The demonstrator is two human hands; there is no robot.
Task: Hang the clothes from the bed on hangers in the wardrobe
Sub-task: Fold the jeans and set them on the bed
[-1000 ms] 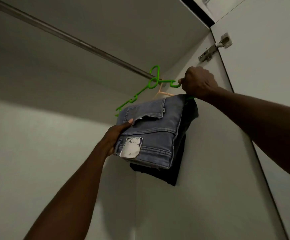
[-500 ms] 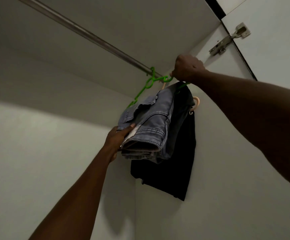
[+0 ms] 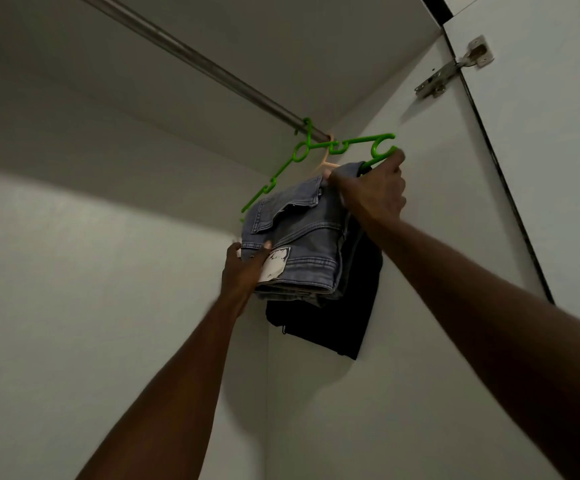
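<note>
Head view: the right hand [image 3: 373, 192] has slipped down from the rail [image 3: 191, 60], fingers curled on the green hanger [image 3: 337, 150]. The left hand [image 3: 245, 268] still pinches the folded grey jeans [image 3: 299, 244], now flatter, against the black garment [image 3: 330, 323].

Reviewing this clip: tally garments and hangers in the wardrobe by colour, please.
Grey jeans: 1
Black garment: 1
Green hanger: 1
Pale peach hanger, mostly hidden: 1
Total: 4
</note>
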